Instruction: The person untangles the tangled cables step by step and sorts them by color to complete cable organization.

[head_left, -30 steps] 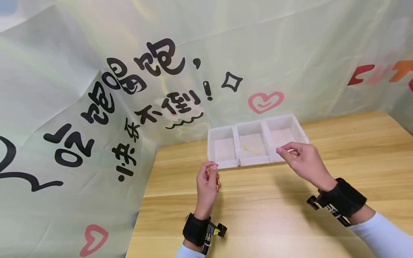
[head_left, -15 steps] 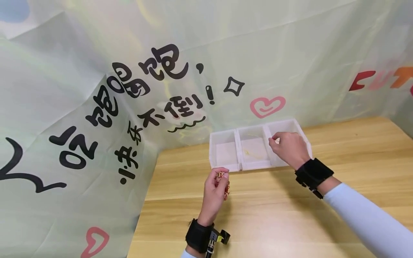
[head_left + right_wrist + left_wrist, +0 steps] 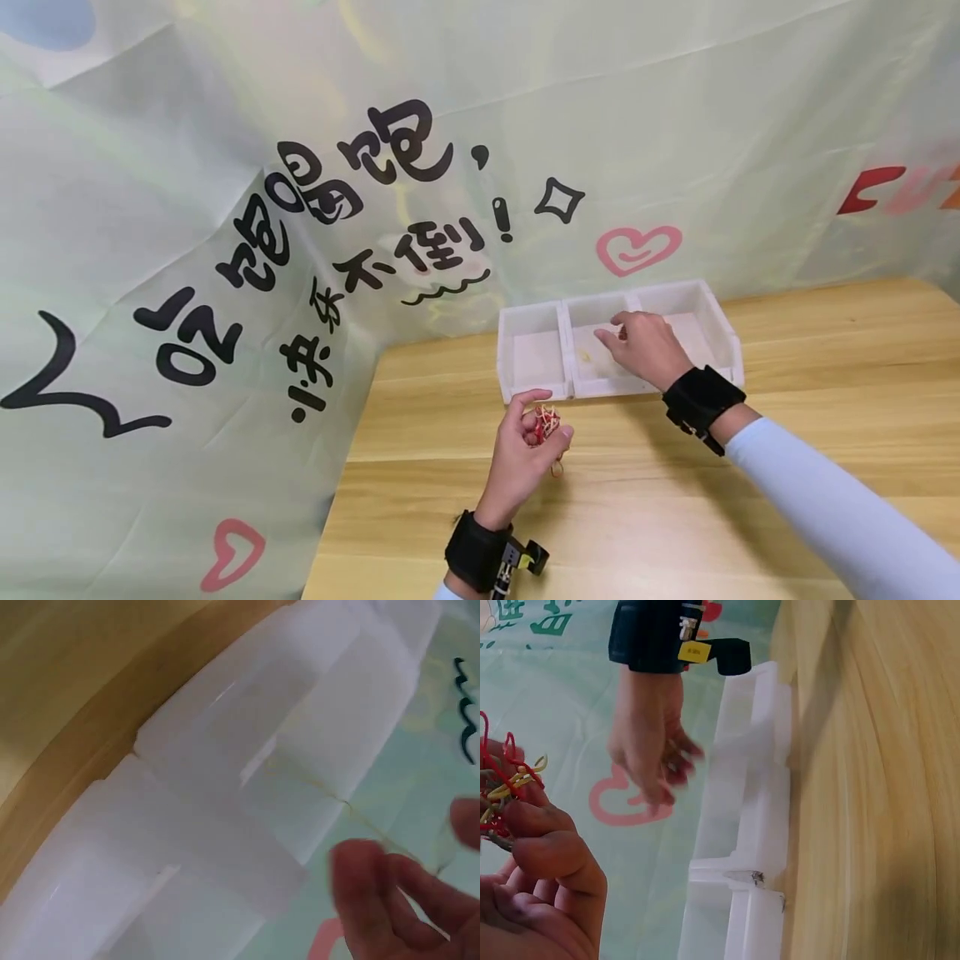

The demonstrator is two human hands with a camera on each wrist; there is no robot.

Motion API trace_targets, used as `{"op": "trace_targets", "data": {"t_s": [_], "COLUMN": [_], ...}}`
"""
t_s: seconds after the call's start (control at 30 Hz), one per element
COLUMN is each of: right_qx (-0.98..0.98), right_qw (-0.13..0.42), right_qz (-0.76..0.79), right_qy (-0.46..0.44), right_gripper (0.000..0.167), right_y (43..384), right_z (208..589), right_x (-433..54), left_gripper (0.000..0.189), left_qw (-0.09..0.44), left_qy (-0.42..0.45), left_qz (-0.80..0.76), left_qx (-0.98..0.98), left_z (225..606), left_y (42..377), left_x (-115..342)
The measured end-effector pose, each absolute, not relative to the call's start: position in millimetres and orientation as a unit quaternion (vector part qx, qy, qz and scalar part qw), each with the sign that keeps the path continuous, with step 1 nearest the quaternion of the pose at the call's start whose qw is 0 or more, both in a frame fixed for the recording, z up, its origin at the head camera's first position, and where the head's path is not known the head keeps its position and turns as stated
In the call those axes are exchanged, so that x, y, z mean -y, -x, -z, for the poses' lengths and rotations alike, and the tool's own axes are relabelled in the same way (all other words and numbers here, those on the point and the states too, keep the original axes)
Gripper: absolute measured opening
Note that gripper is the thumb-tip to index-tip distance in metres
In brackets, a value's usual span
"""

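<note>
My left hand (image 3: 517, 458) holds a tangled bunch of red and yellow rubber bands (image 3: 547, 423) in front of the tray, one loop hanging below the thumb. In the left wrist view the bunch (image 3: 510, 784) sits at the fingertips and also shows greyish loops. My right hand (image 3: 652, 346) is over the tray's middle compartment, thumb and forefinger parted. A yellow band (image 3: 585, 356) shows on that compartment's floor. In the right wrist view a thin yellowish strand (image 3: 345, 802) runs from the compartment toward the right fingers (image 3: 360, 881), overlapping them there.
The white tray (image 3: 615, 387) has three compartments and stands at the back of the wooden table (image 3: 637, 508), close to the printed cloth backdrop (image 3: 712, 167). The left compartment (image 3: 536, 358) lies just beyond my left fingertips.
My right hand has moved forward and left, from the right compartment's front edge to the middle compartment, and its fingers have parted. The left hand has shifted right and loosened, exposing more of the bunch.
</note>
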State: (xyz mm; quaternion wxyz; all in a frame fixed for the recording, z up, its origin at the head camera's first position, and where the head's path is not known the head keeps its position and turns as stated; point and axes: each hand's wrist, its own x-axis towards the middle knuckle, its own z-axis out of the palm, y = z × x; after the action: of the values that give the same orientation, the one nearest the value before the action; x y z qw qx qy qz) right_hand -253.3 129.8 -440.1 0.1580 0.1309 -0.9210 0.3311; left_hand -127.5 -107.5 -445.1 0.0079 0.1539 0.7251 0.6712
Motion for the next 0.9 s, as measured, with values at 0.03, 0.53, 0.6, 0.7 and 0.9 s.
{"op": "trace_targets", "data": {"t_s": [0.03,0.53,0.6,0.7,0.9], "right_qx": [0.917,0.886,0.879,0.862,0.825], "right_qw": [0.149,0.104,0.098,0.089,0.054], "right_qz": [-0.34,-0.401,-0.413,-0.436,-0.467], "right_qy": [-0.143,-0.208,-0.218,-0.243,-0.315], "right_gripper": [0.042,0.023,0.02,0.017,0.015], "right_y": [251.8,219.5,213.6,203.2,181.5], "right_z": [440.3,418.4,415.6,410.9,402.4], "right_x": [-129.3,-126.7,-125.2,-121.8,-113.4], "left_gripper": [0.047,0.047,0.045,0.037,0.022], "left_qw": [0.006,0.003,0.005,0.005,0.006], "left_qy": [-0.152,-0.134,-0.13,-0.126,-0.147], "left_qz": [-0.667,-0.668,-0.671,-0.669,-0.671], "left_qx": [-0.73,-0.732,-0.73,-0.733,-0.727], "left_z": [445.5,446.8,446.4,446.3,444.4], "left_y": [127.4,128.2,127.6,126.2,124.2], "left_x": [106.7,96.2,95.7,95.0,93.4]}}
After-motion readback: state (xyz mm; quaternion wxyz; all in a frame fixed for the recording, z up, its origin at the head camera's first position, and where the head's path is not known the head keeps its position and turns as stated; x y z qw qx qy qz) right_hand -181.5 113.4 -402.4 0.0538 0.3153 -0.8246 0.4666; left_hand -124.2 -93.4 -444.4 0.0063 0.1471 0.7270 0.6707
